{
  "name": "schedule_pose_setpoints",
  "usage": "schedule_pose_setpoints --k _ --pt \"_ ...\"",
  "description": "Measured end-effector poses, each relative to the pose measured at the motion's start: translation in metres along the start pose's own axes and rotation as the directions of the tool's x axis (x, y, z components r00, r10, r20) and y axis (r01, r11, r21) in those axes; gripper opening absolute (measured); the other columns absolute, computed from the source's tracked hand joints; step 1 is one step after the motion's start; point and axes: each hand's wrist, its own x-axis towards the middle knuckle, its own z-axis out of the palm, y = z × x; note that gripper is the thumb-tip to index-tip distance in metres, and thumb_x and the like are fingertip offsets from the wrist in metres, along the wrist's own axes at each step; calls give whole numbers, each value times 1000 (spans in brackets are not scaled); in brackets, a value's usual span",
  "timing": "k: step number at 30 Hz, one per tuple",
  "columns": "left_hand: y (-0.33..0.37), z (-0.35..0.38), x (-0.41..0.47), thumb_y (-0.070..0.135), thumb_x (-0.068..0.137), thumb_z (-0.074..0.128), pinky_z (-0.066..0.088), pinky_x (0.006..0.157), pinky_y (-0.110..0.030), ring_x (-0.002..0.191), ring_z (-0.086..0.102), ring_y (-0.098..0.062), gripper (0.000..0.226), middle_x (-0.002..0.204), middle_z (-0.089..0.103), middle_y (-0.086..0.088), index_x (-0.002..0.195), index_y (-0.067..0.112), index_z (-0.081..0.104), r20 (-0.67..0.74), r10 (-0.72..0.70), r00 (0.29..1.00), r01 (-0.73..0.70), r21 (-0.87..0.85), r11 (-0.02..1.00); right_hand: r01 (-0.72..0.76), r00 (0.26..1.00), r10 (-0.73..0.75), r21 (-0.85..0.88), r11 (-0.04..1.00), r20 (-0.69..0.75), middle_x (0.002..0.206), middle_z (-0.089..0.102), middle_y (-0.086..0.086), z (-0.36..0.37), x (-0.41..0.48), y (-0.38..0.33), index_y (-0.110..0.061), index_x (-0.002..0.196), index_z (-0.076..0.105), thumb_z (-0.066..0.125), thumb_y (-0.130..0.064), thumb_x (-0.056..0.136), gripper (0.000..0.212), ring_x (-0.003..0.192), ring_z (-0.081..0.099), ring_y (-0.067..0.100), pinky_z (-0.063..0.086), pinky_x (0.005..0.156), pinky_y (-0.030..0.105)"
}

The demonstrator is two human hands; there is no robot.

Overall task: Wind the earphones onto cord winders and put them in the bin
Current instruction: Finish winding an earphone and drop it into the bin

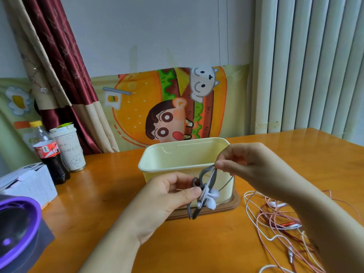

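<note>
A pale yellow bin (177, 154) stands on a brown lid in the middle of the orange table (98, 203). In front of it my left hand (167, 196) grips a grey cord winder (206, 180) with a coiled white earphone (211, 198) on it. My right hand (244, 164) pinches the upper end of the winder's grey strap. The strap's lower ends hang below my left fingers. A tangle of loose white and pink earphone cables (275, 219) lies on the table to the right, partly under my right forearm.
At the left stand a cola bottle (49, 156), a paper cup (69, 148), a white box (27, 182) and a purple-rimmed round object (17, 223). A cartoon cloth, a curtain and a white radiator are behind the table.
</note>
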Motion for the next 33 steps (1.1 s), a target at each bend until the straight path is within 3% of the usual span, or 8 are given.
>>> schedule_pose_setpoints --k 4,7,11,14,16,23,29,33 --pt "2 -2 -1 23 66 82 56 77 -27 89 70 -21 33 105 73 -17 97 11 76 113 1 994 17 -156 988 -91 996 93 248 964 6 59 60 -7 5 1 12 -14 73 68 68 -41 70 27 59 52 5 43 57 15" --pt "5 3 0 22 58 92 57 74 -29 88 72 -25 49 107 71 -20 102 7 76 174 75 982 0 -396 918 -197 980 157 460 866 124 74 63 11 34 1 22 0 80 65 73 -30 81 31 71 53 20 45 69 27" --pt "4 6 7 31 42 98 59 68 -27 87 74 -22 66 107 73 -17 99 6 76 -22 52 998 -55 -599 799 -296 955 226 661 690 192 66 56 4 66 0 13 1 84 60 70 -33 81 35 58 49 13 51 67 26" --pt "5 11 7 22 66 72 60 64 -27 78 74 -17 36 102 75 -11 98 5 76 -167 -25 986 -94 -663 742 -261 964 212 444 857 159 66 58 0 70 -2 7 -15 75 60 58 -28 91 21 54 54 11 55 68 34" --pt "5 13 7 20 71 63 58 75 -29 79 73 -11 22 98 76 -4 82 14 81 -218 -49 975 -108 -652 751 -247 959 195 273 930 203 67 60 -4 67 -3 3 -20 79 62 54 -25 95 19 57 57 11 50 59 24" --pt "-4 3 12 19 76 66 50 82 -28 76 68 -7 30 88 76 1 105 14 70 -421 -180 889 -159 -652 742 -122 942 149 -108 987 300 67 60 -10 56 -6 -9 -22 97 68 50 -28 97 19 62 56 0 46 61 14" --pt "-14 10 12 14 90 59 46 81 -29 97 66 -12 20 105 75 -3 106 15 72 -393 -126 911 -131 -564 815 -72 955 123 -192 979 269 63 57 -11 42 -8 -25 -23 92 69 50 -29 97 20 60 54 -1 42 55 12" --pt "-15 17 11 15 85 63 47 74 -25 87 70 -9 23 102 76 -2 106 15 72 -378 -76 923 -122 -473 873 -33 977 72 -187 982 202 68 63 3 30 -7 -32 -12 86 70 54 -34 93 28 61 55 14 42 53 25"
